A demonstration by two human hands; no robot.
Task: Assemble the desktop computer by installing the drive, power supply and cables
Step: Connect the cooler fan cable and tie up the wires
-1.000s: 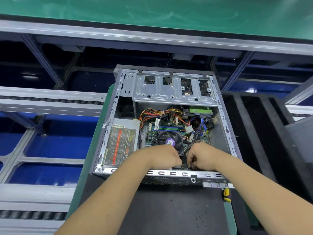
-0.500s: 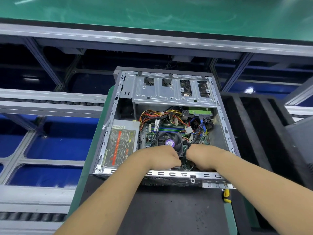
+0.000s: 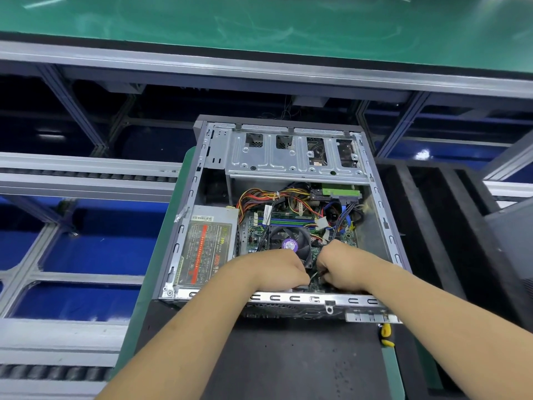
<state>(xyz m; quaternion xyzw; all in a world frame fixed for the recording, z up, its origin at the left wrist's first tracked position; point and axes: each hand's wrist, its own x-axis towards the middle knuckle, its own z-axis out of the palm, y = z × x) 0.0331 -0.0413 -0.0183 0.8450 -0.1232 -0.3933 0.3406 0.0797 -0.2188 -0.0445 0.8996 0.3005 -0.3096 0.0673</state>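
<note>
Both forearms reach in over the near rim of the open computer case (image 3: 291, 298), which lies on its side on a black mat (image 3: 288, 365). The left hand (image 3: 277, 269) and right hand (image 3: 343, 267) sit knuckles up, fingers curled down toward the motherboard just behind that rim. The fingertips are hidden under the hands, so whether either one grips something cannot be told; thin black wires (image 3: 337, 226) run down into the gap between them, and their ends are out of sight.

Just beyond the hands sits the CPU fan (image 3: 290, 243), partly covered by the left knuckles. Left of the left hand the power supply (image 3: 206, 243) lies label up, its long side running away from the viewer like the case's own long axis. Farther off, coloured cables (image 3: 268, 197) spread across the board, with a green drive board (image 3: 340, 190) beyond the right hand, under the silver drive cage (image 3: 288, 157) at the far end.

A yellow tool (image 3: 386, 334) peeks out near the right forearm, mostly hidden. Conveyor rails (image 3: 86, 177) and a green belt (image 3: 259, 18) lie beyond.
</note>
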